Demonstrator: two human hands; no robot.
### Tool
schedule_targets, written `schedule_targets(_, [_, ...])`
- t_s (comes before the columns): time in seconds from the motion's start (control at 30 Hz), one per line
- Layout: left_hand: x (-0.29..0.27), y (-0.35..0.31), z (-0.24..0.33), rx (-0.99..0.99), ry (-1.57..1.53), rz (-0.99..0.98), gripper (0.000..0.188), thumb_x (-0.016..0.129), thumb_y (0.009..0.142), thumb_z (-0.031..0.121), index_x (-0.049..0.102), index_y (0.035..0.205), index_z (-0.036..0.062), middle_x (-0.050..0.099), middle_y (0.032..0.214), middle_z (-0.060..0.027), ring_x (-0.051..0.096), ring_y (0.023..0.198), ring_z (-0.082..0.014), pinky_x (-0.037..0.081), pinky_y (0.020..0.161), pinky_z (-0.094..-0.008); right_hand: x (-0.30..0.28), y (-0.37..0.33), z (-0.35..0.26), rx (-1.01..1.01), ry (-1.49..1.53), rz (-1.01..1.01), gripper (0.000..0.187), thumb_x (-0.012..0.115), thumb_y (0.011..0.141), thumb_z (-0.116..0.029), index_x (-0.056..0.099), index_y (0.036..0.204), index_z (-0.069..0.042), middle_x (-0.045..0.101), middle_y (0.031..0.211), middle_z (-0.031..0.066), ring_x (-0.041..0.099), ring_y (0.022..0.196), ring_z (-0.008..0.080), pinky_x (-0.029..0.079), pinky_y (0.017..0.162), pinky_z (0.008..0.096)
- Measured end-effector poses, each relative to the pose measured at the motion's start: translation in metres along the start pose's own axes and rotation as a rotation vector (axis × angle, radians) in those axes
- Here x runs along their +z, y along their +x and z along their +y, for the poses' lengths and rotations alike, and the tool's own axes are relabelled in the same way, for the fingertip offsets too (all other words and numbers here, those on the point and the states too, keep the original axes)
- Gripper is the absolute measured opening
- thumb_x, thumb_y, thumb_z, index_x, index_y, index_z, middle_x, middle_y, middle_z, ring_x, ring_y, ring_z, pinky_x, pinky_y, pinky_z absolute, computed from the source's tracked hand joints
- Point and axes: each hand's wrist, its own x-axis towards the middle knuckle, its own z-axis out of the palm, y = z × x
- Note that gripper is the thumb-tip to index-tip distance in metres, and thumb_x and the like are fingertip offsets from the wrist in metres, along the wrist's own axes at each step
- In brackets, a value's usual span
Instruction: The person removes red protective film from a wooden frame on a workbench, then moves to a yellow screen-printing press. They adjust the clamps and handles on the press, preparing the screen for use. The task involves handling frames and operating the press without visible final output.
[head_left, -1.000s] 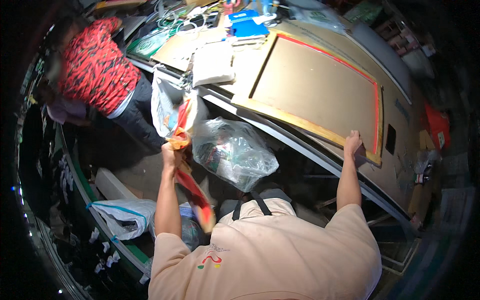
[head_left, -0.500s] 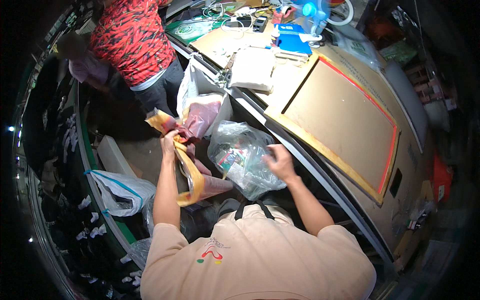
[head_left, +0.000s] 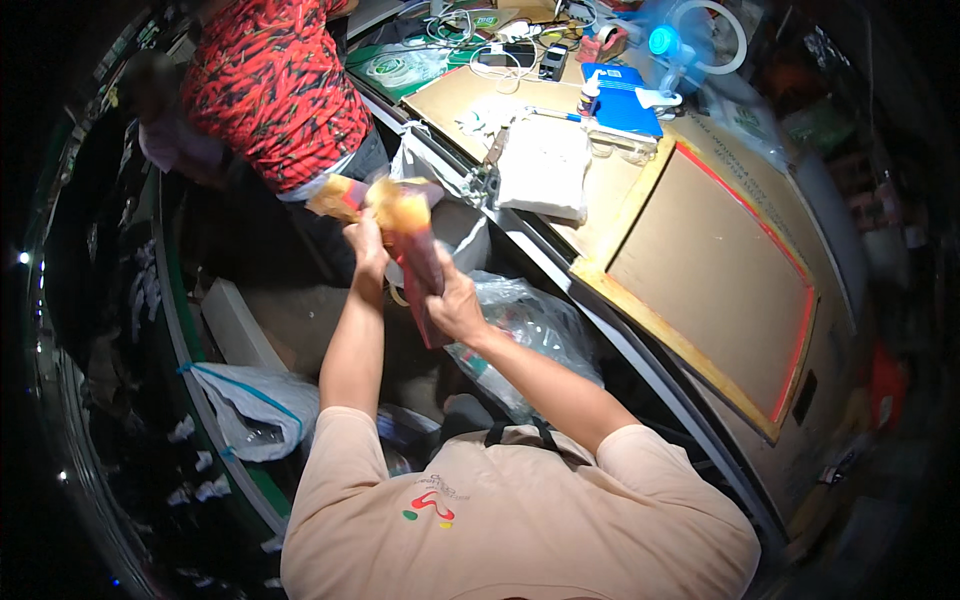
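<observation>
Both hands are up on one orange and red bag (head_left: 405, 225). My left hand (head_left: 366, 237) is closed around its crumpled orange top, just left of my right. My right hand (head_left: 452, 303) is clamped on the dark red lower part, slightly below the left. A clear plastic bag (head_left: 535, 335) sits just right of and under my right wrist. Further right, well apart, a framed board (head_left: 710, 270) lies on the bench. Another person in a red patterned shirt (head_left: 270, 85) stands above-left of my left hand.

both hands (head_left: 415, 275) raised; grips closed
</observation>
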Motion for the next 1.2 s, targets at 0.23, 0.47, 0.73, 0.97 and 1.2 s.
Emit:
schedule_targets(0.23, [-0.005, 0.080, -0.098, -0.533, -0.047, -0.306, 0.035, 0.056, 0.099, 0.022, 0.059, 0.131, 0.0096, 0.068, 0.116, -0.0045, 0.067, 0.101, -0.0194, 0.054, 0.085, -0.0361, 0.078, 0.112, 0.089, 0.116, -0.335, 0.324, 0.066, 0.060, 0.090, -0.005, 0.030, 0.148, -0.016, 0.046, 0.132, 0.0300, 0.063, 0.094, 0.0528, 0.053, 0.084, 0.0545])
schedule_targets(0.47, [-0.046, 0.074, -0.130, -0.635, 1.187, -0.749, 0.077, 0.054, 0.098, 0.028, 0.011, 0.153, -0.0071, 0.039, 0.148, -0.0260, 0.048, 0.130, -0.0407, 0.040, 0.109, -0.0436, 0.093, 0.111, 0.216, 0.552, -0.712, -0.176, 0.028, 0.061, 0.085, -0.008, 0.063, 0.111, 0.002, 0.062, 0.111, 0.0322, 0.068, 0.087, 0.0492, 0.056, 0.079, 0.0547])
schedule_targets(0.73, [-0.044, 0.028, -0.075, 0.871, 1.116, -1.281, 0.043, 0.064, 0.089, 0.025, 0.055, 0.127, 0.0065, 0.048, 0.138, -0.0193, 0.047, 0.129, -0.0371, 0.034, 0.107, -0.0572, 0.079, 0.099, 0.336, 1.159, 0.646, 0.673, 0.021, 0.062, 0.098, -0.037, 0.052, 0.105, -0.020, 0.048, 0.100, 0.0075, 0.047, 0.098, 0.0252, 0.048, 0.084, 0.0518])
schedule_targets(0.97, [-0.029, 0.094, -0.133, -0.024, 2.031, -1.280, 0.055, 0.056, 0.096, 0.042, 0.055, 0.139, 0.0093, 0.040, 0.152, -0.0156, 0.034, 0.143, -0.0343, 0.030, 0.110, -0.0621, 0.043, 0.094, 0.219, 0.788, 0.089, 0.085, 0.045, 0.055, 0.102, -0.023, 0.054, 0.141, 0.000, 0.065, 0.127, 0.0118, 0.058, 0.114, 0.0203, 0.043, 0.104, 0.0347])
schedule_targets(1.2, [0.057, 0.032, -0.100, 0.432, 1.936, -1.044, 0.037, 0.065, 0.084, 0.017, 0.067, 0.118, 0.0016, 0.049, 0.133, -0.0205, 0.042, 0.130, -0.0385, 0.038, 0.103, -0.0592, -0.047, -0.050, 0.126, 1.048, 0.179, 0.240, 0.028, 0.062, 0.100, -0.022, 0.067, 0.118, -0.002, 0.071, 0.096, 0.0043, 0.067, 0.086, 0.0123, 0.055, 0.074, 0.0279])
